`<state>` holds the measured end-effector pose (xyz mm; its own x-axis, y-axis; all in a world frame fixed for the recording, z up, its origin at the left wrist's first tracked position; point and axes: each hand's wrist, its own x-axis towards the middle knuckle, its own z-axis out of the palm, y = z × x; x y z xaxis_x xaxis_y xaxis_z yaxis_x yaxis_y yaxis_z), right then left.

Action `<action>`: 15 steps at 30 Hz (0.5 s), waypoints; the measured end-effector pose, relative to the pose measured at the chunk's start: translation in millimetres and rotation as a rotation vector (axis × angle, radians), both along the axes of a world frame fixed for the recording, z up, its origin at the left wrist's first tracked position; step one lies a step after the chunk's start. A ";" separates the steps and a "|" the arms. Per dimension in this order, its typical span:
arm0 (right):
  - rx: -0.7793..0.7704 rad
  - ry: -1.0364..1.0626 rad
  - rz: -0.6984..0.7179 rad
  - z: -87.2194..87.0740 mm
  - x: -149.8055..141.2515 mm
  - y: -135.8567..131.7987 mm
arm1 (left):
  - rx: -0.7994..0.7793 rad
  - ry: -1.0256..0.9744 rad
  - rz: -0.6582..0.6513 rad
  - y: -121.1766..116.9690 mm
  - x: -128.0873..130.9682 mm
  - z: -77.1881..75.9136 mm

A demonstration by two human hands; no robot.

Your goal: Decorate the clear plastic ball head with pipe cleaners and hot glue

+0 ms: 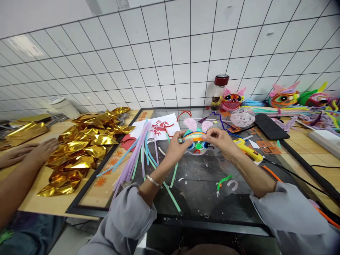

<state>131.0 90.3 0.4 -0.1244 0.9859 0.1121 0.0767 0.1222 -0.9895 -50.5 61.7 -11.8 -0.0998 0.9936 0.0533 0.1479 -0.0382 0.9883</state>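
Both my hands hold a small round craft mask wrapped in coloured pipe cleaners, with blue eyes, a green nose and pink ears, above a dark glass mat. My left hand grips its left side, fingers closed on it. My right hand pinches its upper right edge. A bundle of purple, teal and green pipe cleaners lies on the mat left of my left hand. A yellow glue gun lies just right of my right hand.
Crumpled gold foil sheets cover the wooden table on the left, where another person's hand rests flat. At the back stand a red-lidded jar, finished masks, a clear ball and a black phone. A white power strip sits right.
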 end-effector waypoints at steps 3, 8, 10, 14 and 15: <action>0.064 -0.070 -0.075 0.7 -3.5 -1.1 | 0.014 0.006 -0.008 -0.4 0.0 -0.5; 0.083 -0.110 -0.102 3.0 -4.8 -2.6 | 0.037 -0.011 -0.020 0.2 0.5 -3.3; 0.098 -0.123 -0.102 3.3 -4.9 -3.2 | 0.046 -0.026 -0.022 0.6 0.9 -4.2; 0.138 -0.142 -0.125 3.0 -5.3 -3.7 | 0.060 -0.032 -0.029 0.2 1.8 -3.7; 0.138 -0.143 -0.129 2.9 -5.2 -3.7 | 0.063 -0.027 -0.029 0.1 1.9 -3.3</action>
